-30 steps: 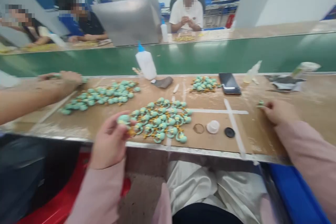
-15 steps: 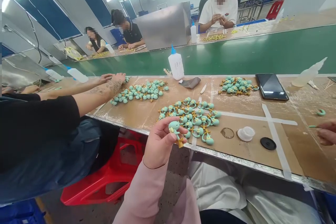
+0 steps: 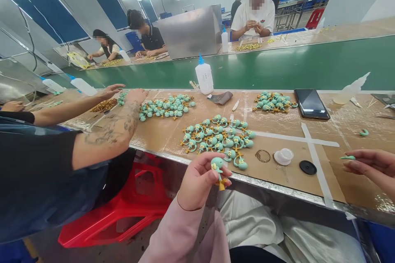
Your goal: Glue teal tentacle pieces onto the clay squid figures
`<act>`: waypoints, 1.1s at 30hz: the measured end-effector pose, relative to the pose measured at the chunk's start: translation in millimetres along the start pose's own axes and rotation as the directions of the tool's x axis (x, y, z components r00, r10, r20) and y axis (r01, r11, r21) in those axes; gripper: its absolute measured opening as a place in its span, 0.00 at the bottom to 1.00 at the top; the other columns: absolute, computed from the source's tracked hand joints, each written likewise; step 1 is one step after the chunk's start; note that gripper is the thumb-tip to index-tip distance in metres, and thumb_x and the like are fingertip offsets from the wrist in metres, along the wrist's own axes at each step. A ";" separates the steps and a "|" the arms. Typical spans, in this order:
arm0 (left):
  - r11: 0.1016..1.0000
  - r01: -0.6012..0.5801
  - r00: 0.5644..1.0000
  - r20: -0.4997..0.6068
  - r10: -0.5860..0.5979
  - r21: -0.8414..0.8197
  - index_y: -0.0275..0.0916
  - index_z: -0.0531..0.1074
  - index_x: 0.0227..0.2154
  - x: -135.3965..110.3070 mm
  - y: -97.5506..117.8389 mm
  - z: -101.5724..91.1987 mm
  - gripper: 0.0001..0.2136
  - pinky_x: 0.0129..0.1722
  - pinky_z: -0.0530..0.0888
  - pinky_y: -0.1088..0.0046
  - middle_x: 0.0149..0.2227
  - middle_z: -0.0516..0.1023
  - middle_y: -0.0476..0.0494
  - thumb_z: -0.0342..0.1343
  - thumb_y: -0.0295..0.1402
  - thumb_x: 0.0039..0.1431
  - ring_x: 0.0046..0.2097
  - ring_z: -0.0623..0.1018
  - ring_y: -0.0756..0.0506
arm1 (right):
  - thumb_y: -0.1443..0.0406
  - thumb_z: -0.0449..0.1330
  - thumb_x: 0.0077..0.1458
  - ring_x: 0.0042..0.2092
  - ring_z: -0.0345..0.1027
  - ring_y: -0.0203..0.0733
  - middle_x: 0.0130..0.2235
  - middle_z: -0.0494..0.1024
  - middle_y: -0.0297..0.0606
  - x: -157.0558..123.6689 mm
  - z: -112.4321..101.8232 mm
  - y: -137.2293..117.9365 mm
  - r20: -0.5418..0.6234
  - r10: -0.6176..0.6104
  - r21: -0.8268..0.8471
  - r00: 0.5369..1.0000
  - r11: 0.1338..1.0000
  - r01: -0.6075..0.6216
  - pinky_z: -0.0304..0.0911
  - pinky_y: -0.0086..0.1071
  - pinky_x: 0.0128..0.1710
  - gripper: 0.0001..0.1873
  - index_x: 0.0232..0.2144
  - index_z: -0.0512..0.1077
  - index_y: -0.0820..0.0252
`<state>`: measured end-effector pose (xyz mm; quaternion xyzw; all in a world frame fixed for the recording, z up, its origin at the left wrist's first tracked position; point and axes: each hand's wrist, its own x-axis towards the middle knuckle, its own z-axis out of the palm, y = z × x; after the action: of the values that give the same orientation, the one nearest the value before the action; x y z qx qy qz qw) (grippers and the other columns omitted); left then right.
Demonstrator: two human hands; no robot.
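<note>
My left hand [image 3: 200,181] is closed around a small toy figure [image 3: 217,166] with a mint-green head, yellow eyes and an ochre lower part, held over the table's front edge. Out to the right, my right hand [image 3: 370,166] pinches a small mint-green piece [image 3: 348,158] between thumb and fingertips. Behind that hand a curved mint-green piece [image 3: 364,132] lies on the table. Just beyond my left hand spreads a group of similar figures [image 3: 218,137], many with curved green limbs. Another pile of figures [image 3: 274,102] sits farther back.
A ring-shaped bracelet [image 3: 262,155], white cup [image 3: 283,156] and black lid [image 3: 307,167] lie near the front. Behind them are a phone [image 3: 311,104] and a blue-tipped bottle [image 3: 204,77]. At left, a co-worker's arms [image 3: 108,131] reach over more figures [image 3: 168,107].
My right hand has come farther into view from the right edge with the green piece. My left hand and figure sit slightly lower and rightward. The neighbour's hands have moved apart.
</note>
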<state>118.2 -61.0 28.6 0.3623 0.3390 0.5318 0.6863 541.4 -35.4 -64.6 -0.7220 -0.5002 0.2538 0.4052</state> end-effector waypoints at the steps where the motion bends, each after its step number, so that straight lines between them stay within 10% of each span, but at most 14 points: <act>1: 1.000 0.015 1.000 -0.013 -0.015 0.001 0.40 0.79 0.38 -1.3 -3.7 1.4 0.17 0.27 0.76 0.78 0.27 0.82 0.45 0.72 0.39 0.43 0.26 0.78 0.50 | 0.39 0.69 0.30 0.35 0.76 0.47 0.32 0.80 0.50 -1.1 0.3 -1.1 0.052 0.032 0.028 0.998 0.999 -0.033 0.65 0.45 0.39 0.32 0.35 0.77 0.52; 8: 0.999 0.030 0.990 -0.142 -0.024 0.039 0.40 0.79 0.38 -5.4 -11.2 -0.6 0.19 0.27 0.74 0.79 0.27 0.81 0.44 0.72 0.39 0.42 0.28 0.77 0.50 | 0.44 0.66 0.47 0.27 0.64 0.38 0.25 0.70 0.38 -14.4 6.2 -41.9 0.184 -0.055 0.270 0.981 0.963 0.003 0.63 0.35 0.29 0.23 0.31 0.72 0.56; 12: 0.997 0.066 0.998 0.007 -0.066 0.039 0.41 0.78 0.38 -5.7 -22.9 -2.4 0.17 0.29 0.74 0.80 0.28 0.81 0.45 0.71 0.38 0.44 0.29 0.78 0.50 | 0.44 0.62 0.52 0.24 0.60 0.34 0.22 0.65 0.32 -35.1 19.5 -69.1 0.291 -0.115 0.368 0.950 0.930 0.000 0.60 0.29 0.24 0.24 0.31 0.69 0.59; 16: 0.965 0.241 0.880 0.397 -0.263 0.104 0.41 0.77 0.38 -4.9 -42.3 11.7 0.15 0.33 0.75 0.76 0.34 0.83 0.43 0.71 0.33 0.46 0.31 0.80 0.48 | 0.46 0.66 0.47 0.22 0.58 0.29 0.24 0.65 0.30 -68.2 43.7 -100.5 0.594 -0.134 0.450 0.793 0.872 -0.189 0.57 0.24 0.22 0.26 0.27 0.66 0.62; 21: 0.929 0.198 0.786 0.516 -0.340 0.311 0.36 0.77 0.36 -0.5 -51.0 31.8 0.14 0.36 0.73 0.76 0.38 0.83 0.38 0.70 0.31 0.46 0.37 0.81 0.46 | 0.49 0.71 0.41 0.23 0.59 0.28 0.22 0.66 0.29 -96.3 65.6 -128.0 0.759 -0.166 0.399 0.630 0.882 -0.249 0.55 0.21 0.22 0.26 0.25 0.68 0.65; 33: 0.960 0.260 0.785 0.554 -0.275 0.108 0.34 0.75 0.34 -7.1 -65.7 33.2 0.19 0.40 0.75 0.68 0.32 0.81 0.38 0.72 0.39 0.41 0.39 0.81 0.42 | 0.47 0.70 0.43 0.22 0.65 0.33 0.21 0.71 0.34 -113.2 76.1 -125.0 0.770 -0.208 0.516 0.603 0.759 -0.397 0.59 0.25 0.24 0.25 0.25 0.68 0.63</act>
<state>176.8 -83.7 -10.3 0.4602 0.1758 0.2937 0.8192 376.1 -93.8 -5.5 -0.3749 -0.4643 0.7234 0.3471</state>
